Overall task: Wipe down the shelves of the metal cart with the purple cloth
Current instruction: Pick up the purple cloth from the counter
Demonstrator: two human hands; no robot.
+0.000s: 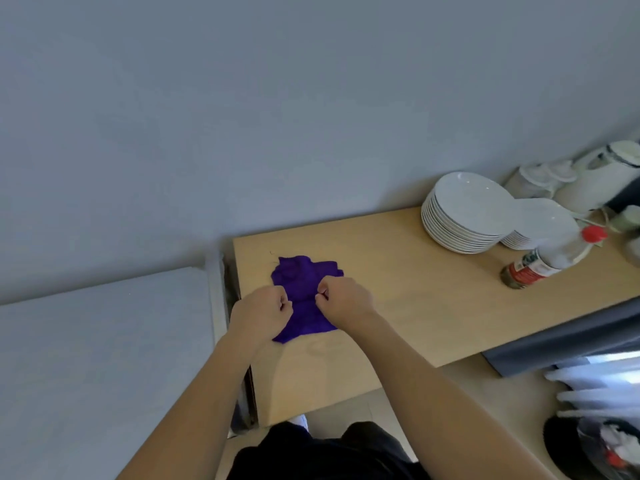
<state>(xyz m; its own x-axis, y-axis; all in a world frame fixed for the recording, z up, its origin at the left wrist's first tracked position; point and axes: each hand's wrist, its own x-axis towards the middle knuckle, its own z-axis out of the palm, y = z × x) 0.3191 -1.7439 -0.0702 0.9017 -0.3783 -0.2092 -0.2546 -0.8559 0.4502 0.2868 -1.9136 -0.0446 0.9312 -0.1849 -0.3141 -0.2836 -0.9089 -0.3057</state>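
Note:
A crumpled purple cloth point(302, 286) lies on the left end of a light wooden tabletop point(398, 289). My left hand point(260, 312) has its fingers curled and grips the cloth's near left part. My right hand point(343, 299) is curled too and pinches the cloth near its middle. Both hands sit on top of the cloth and cover part of it. No metal cart can be made out in this view.
Two stacks of white plates point(465, 213) stand at the back right of the table. A tipped bottle with a red cap point(550, 259) lies in front of them. A white kettle point(602, 174) and lidded jars are at the far right. A grey wall runs behind.

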